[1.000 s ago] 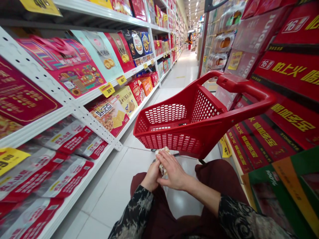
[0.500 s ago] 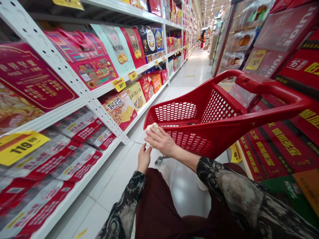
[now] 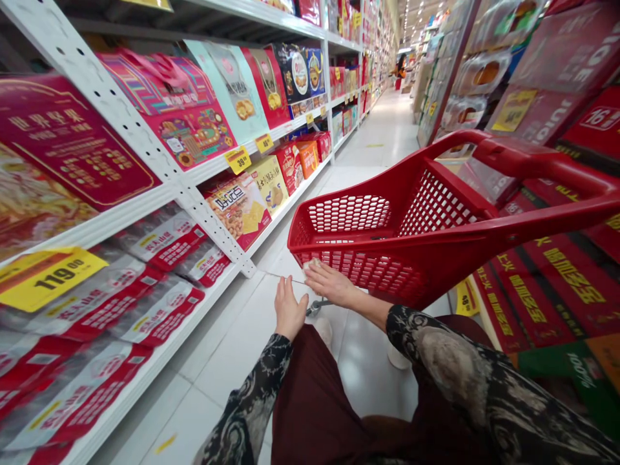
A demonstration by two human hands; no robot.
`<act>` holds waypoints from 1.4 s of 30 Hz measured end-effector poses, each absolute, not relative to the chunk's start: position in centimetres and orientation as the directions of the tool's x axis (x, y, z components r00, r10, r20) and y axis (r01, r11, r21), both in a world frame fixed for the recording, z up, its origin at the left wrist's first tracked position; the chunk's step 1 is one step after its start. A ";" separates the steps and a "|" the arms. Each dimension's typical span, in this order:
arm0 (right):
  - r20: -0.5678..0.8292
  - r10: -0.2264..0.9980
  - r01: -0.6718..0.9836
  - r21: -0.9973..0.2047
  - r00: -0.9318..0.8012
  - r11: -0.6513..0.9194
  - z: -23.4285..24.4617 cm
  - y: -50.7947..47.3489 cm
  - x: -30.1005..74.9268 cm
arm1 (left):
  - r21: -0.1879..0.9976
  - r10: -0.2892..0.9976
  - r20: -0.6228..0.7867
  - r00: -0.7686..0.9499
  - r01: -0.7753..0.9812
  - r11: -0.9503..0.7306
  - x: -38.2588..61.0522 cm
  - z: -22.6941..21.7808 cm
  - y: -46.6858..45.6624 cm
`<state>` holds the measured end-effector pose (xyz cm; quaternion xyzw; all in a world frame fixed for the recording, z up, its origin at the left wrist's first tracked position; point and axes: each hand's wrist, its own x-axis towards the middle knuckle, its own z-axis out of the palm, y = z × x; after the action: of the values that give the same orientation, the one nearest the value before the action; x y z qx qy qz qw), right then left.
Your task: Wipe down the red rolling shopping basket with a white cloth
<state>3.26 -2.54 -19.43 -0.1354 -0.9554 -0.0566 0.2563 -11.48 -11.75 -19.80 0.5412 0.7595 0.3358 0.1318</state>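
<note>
Head view:
- right hand (image 3: pixel 330 284) is stretched, fingers close together; small pale piece (image 3: pixel 314 263) lies at fingertips, on far side — held or not, I cannot tell
- left hand (image 3: pixel 289 309) is open, empty, nearer the body
- red shopping basket (image 3: pixel 368 274) is just beyond both

The glossy red plastic shopping trolley (image 3: pixel 361 271) has a honeycomb mesh of small openings along its walls, and the long sleeves (image 3: pixel 455 368) carry a swirling black-and-beige pattern above dark maroon trousers (image 3: pixel 310 407). The white perforated steel shelf upright (image 3: pixel 208 226) stands beside pink-and-crimson gift boxes (image 3: pixel 188 123) with multicoloured stripes, and a bright yellow price tag (image 3: pixel 51 278) bears black numerals. Deep red cartons (image 3: pixel 547 284) to the right have yellow lettering, and the glossy floor tiles (image 3: pixel 232 361) are plain white.
</note>
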 end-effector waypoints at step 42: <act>0.671 0.273 0.470 0.129 -0.690 0.873 -16.2 -2.2 12.3 | 0.226 0.963 0.262 -0.064 0.974 0.003 -1.5 -18.5 -10.4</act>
<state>12.29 -2.17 -16.16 -0.2048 -0.9073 -0.1468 0.3366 -1.55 -10.37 -18.46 0.6839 0.7081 0.1751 -0.0158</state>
